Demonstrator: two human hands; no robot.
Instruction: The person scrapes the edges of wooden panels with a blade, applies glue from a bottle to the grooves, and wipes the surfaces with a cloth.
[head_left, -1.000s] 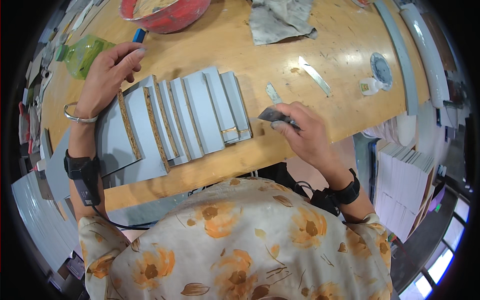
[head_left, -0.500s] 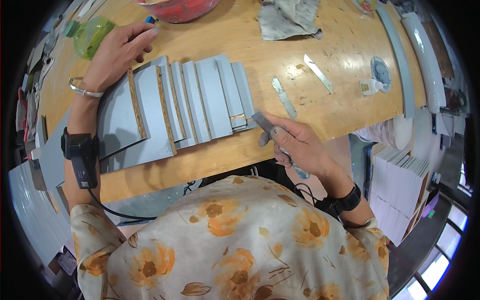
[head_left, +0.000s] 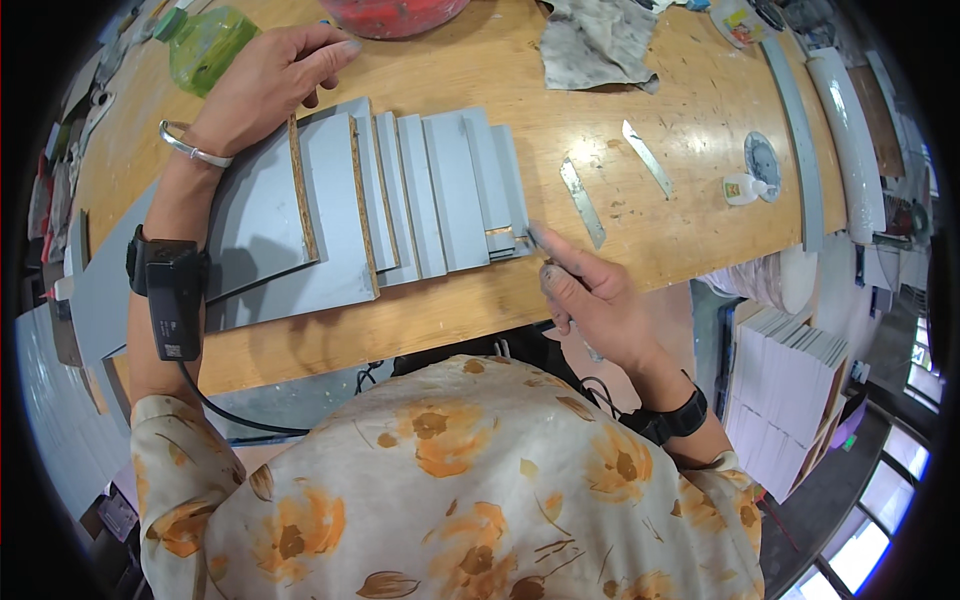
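A fanned stack of grey boards [head_left: 330, 235] with raw chipboard edges lies on the wooden table. At its far left edge rests my left hand [head_left: 280, 80], fingers loosely bent and apart, with nothing visible in them. My right hand [head_left: 600, 305] is at the near right corner of the stack. Its index finger is stretched out and touches the end of the rightmost board. The other fingers stay curled round a putty knife [head_left: 593, 352], of which only a bit of handle shows below the palm; its blade is hidden.
Two loose metal blades [head_left: 583, 203] lie right of the stack, near a small white glue bottle [head_left: 740, 189] and a grey-smeared oval lid [head_left: 761, 155]. Farther back are a stained rag [head_left: 600, 45], a red basin [head_left: 395, 15] and a green-tinted bottle [head_left: 210, 50]. A long grey strip [head_left: 797, 150] borders the right side.
My right index finger has stretched out to the end of the boards, and the putty knife's blade has gone out of sight. The view has shifted slightly; my left hand stays by the stack.
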